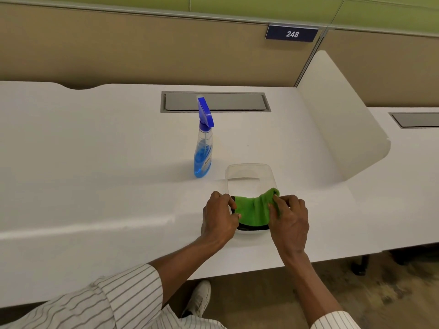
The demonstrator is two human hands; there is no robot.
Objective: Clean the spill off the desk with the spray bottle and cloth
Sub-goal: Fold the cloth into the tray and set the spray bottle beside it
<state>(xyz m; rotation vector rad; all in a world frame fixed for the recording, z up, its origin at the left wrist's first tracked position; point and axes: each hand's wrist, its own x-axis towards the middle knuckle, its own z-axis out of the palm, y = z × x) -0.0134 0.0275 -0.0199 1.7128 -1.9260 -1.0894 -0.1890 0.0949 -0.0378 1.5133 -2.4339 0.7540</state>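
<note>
Head camera looked down on a white desk (pixel 95 162) where both hands met over a green cloth (pixel 254 210). That cloth, a green microfibre with a black edge, lay draped across the near end of a clear plastic container (pixel 249 170), its middle sagging a little and its far right corner bunched up. The left hand (pixel 219 218) pinched the cloth's left edge between thumb and fingers, closed on it. The right hand (pixel 288 218) gripped the right side of the same cloth, fingers curled over the fabric with a fold caught under the fingertips. Both forearms came up from the lower edge of the view, with pinstriped sleeves (pixel 123 295) pushed back from the wrists.

A spray bottle (pixel 203 148) stood upright on the desk, beyond the left hand and just left of the container's far end, well apart from both hands. It had a blue trigger head and blue liquid filling roughly its lower half. No one touched it. Whether any spill lay on the white surface could not be told from this view.

Behind the bottle a grey cable hatch (pixel 215 102) sat flush in the desktop. A white divider (pixel 339 119) curved up on the right, and a dark plate reading 248 (pixel 291 33) hung on the tan partition (pixel 118 48) behind. One white shoe (pixel 198 299) showed on the floor below the desk edge
</note>
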